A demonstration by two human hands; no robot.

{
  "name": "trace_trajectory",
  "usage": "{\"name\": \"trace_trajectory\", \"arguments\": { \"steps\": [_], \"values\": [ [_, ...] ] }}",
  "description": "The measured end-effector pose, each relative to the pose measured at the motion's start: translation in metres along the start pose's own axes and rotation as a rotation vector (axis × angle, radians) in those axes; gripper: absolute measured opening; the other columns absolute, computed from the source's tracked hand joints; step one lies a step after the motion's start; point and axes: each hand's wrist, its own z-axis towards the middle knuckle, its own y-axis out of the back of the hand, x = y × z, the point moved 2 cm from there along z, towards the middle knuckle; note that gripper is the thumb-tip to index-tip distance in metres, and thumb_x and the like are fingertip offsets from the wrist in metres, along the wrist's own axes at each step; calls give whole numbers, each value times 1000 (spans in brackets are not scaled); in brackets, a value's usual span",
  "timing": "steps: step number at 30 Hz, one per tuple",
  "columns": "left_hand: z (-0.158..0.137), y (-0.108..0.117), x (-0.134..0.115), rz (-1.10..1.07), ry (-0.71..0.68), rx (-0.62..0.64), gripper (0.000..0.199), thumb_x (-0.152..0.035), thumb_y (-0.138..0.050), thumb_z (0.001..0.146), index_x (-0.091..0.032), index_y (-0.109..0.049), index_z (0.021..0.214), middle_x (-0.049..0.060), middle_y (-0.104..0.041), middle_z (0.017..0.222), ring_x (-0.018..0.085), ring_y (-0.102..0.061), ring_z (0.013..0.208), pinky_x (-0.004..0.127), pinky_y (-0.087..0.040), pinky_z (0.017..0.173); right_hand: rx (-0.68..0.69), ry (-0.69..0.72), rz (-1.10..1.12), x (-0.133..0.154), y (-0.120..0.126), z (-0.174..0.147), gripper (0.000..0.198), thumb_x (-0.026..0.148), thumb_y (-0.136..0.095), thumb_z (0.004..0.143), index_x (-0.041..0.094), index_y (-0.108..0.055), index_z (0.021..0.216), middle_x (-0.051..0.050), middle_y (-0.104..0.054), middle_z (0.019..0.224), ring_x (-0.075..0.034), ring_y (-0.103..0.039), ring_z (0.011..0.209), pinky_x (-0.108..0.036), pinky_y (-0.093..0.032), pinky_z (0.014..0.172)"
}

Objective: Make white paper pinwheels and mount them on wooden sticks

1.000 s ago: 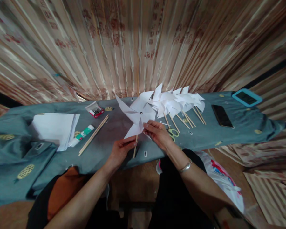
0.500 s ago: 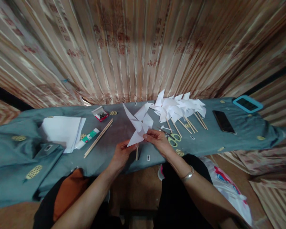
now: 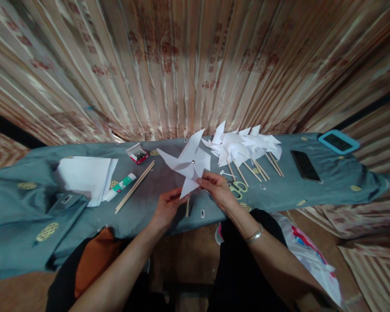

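A white paper pinwheel (image 3: 192,167) is held upright in front of me over the cloth, a round pin at its middle and the end of its wooden stick (image 3: 187,209) showing below. My right hand (image 3: 217,187) is closed in a pinch on the edge of a lower-right blade. My left hand (image 3: 167,207) has its fingers closed behind the lowest blade, close to the stick; its fingertips are partly hidden by the paper. Just beyond my right hand lie green-handled scissors (image 3: 239,189), and several finished pinwheels (image 3: 232,149) rest in a row with their sticks toward me.
On the blue-grey cloth (image 3: 279,197), left of my hands, are wooden sticks (image 3: 134,187), a glue tube (image 3: 120,187), a red box of pins (image 3: 137,154) and white paper sheets (image 3: 84,175). A phone (image 3: 305,165) and a blue-framed tablet (image 3: 338,141) lie at right. A curtain hangs behind.
The held pinwheel's blades have turned a little anticlockwise: the left blade now points lower and the upper one stands more upright. Both hands have kept nearly the same place.
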Motion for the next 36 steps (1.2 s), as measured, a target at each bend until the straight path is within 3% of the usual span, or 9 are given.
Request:
{"name": "trace_trajectory", "arguments": {
  "steps": [5,8,14,20,25,29,36],
  "values": [
    [-1,-3,1,24,-23,16,22,-36,-86,57,-20,-79,70,3,-74,74,16,-61,68,27,-49,73,-26,1,-18,6,7,2,33,45,-90,53,21,-76,70,2,-73,68,-10,-59,59,-24,-46,59],
    [-1,-3,2,34,4,17,26,-35,-86,57,-19,-79,76,3,-74,73,16,-61,69,27,-49,71,-37,-4,-41,10,11,1,34,47,-90,52,21,-76,70,1,-73,69,-11,-60,60,-26,-47,61],
    [2,3,-5,-130,62,-125,31,-30,-87,48,-17,-76,74,2,-73,74,14,-63,66,27,-52,68,-28,20,-26,14,11,-1,33,45,-91,51,23,-77,71,2,-73,67,-13,-62,63,-27,-50,65],
    [5,8,-27,-161,-58,-189,33,-20,-80,51,-16,-73,82,-2,-69,74,5,-53,54,16,-38,49,-27,18,-22,4,7,-2,31,43,-90,53,23,-75,70,2,-73,68,-12,-61,61,-26,-48,64],
    [1,-5,-38,-128,-131,-94,33,-25,-85,50,-17,-72,80,-1,-71,75,11,-61,67,21,-47,63,-42,57,-138,-7,-3,-5,31,45,-87,57,23,-72,73,2,-72,70,-14,-62,64,-29,-48,66],
    [2,-9,-39,-158,-150,-153,38,-32,-89,46,-16,-71,75,2,-75,81,18,-67,80,29,-51,78,-46,142,-310,-7,-8,-11,25,43,-82,64,22,-70,72,2,-69,67,-14,-59,62,-28,-46,63],
    [6,2,-36,-171,-143,-224,36,-32,-91,46,-16,-72,71,1,-74,71,18,-67,72,30,-52,74,21,207,-463,-7,-9,-17,22,42,-78,71,23,-73,82,1,-72,74,-15,-63,67,-29,-49,66]
  ]
}}
